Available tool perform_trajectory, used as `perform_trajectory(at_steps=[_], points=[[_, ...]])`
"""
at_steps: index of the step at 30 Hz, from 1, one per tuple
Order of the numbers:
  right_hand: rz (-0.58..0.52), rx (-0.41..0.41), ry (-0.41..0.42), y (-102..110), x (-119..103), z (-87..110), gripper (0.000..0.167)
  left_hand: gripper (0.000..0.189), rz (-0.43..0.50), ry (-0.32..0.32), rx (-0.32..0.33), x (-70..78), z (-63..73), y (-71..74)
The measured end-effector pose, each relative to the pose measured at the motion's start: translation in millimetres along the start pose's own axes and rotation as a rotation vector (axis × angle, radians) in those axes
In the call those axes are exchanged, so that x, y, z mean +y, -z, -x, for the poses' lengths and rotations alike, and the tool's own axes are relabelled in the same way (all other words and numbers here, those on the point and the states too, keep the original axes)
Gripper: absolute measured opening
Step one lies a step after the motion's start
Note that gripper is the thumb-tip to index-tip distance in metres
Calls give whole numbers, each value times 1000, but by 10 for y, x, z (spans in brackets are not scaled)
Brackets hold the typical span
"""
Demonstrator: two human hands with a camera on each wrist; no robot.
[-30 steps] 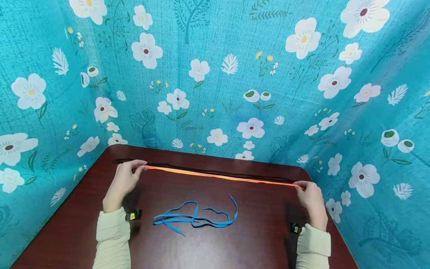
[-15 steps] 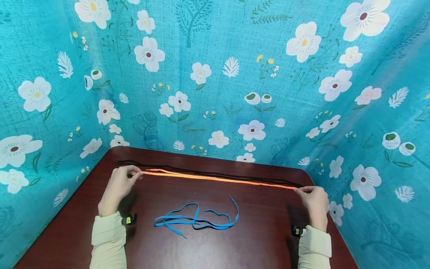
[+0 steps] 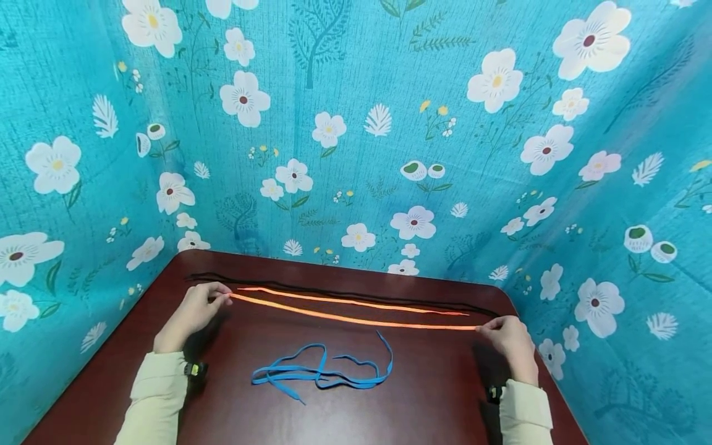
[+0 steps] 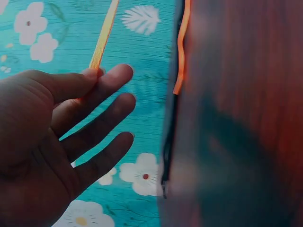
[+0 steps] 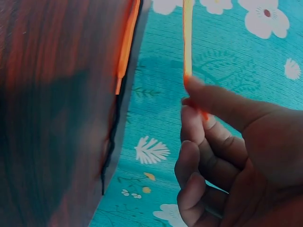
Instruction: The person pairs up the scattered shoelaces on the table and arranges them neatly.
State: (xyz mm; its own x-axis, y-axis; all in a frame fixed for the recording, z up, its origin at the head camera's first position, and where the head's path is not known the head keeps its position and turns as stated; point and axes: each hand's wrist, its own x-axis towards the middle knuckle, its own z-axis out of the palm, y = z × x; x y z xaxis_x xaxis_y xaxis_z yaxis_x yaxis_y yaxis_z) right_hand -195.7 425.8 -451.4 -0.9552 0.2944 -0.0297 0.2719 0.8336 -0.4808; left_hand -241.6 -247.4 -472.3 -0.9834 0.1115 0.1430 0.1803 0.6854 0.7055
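Note:
In the head view my left hand [image 3: 196, 312] pinches the left end of an orange shoelace [image 3: 334, 317] between thumb and index finger. My right hand [image 3: 513, 343] pinches its right end. The lace hangs between them with a slight sag. Behind it, a second orange strand [image 3: 356, 302] lies along the table, both ends free. The left wrist view shows the left hand's other fingers [image 4: 102, 123] spread apart, off the lace. In the right wrist view, the right hand's other fingers [image 5: 189, 158] are curled, and a short orange tip pokes out below the thumb.
A black shoelace [image 3: 233, 281] stretches along the table's far edge, just behind the orange strand. A blue shoelace [image 3: 300, 374] lies loosely looped on the dark red table [image 3: 356, 414], nearer the front. Blue floral cloth [image 3: 356, 154] hangs around the back and sides.
The held orange shoelace has come nearer the front, away from the other orange strand, which now lies separately on the table. Both hands have shifted lower in the view. The blue lace stays put.

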Motion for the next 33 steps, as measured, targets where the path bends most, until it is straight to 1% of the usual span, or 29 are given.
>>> perform_trajectory(at_steps=[3, 6, 10, 13, 17, 20, 23, 27, 33], points=[[19, -19, 20, -49, 45, -13, 29, 11, 18, 14, -22, -89, 8, -40], [25, -42, 31, -89, 78, -60, 24, 7, 12, 9, -34, -154, -15, -58], [31, -98, 49, -133, 114, -146, 13, 6, -34, -2, -38, -221, -90, -66], [36, -128, 56, -168, 150, -209, 10, 6, -60, -14, -49, -259, -152, -83], [44, -146, 46, -204, 207, -270, 9, 7, -75, -42, -64, -317, -233, -151], [49, -154, 41, -217, 247, -303, 13, 9, -88, -59, -67, -350, -284, -208], [48, -162, 43, -223, 260, -339, 17, 9, -88, -57, -83, -357, -329, -231], [50, -165, 44, -219, 226, -396, 18, 9, -87, -32, -102, -331, -402, -230], [71, -177, 47, -211, 148, -502, 13, 10, -98, -6, -96, -312, -497, -246]])
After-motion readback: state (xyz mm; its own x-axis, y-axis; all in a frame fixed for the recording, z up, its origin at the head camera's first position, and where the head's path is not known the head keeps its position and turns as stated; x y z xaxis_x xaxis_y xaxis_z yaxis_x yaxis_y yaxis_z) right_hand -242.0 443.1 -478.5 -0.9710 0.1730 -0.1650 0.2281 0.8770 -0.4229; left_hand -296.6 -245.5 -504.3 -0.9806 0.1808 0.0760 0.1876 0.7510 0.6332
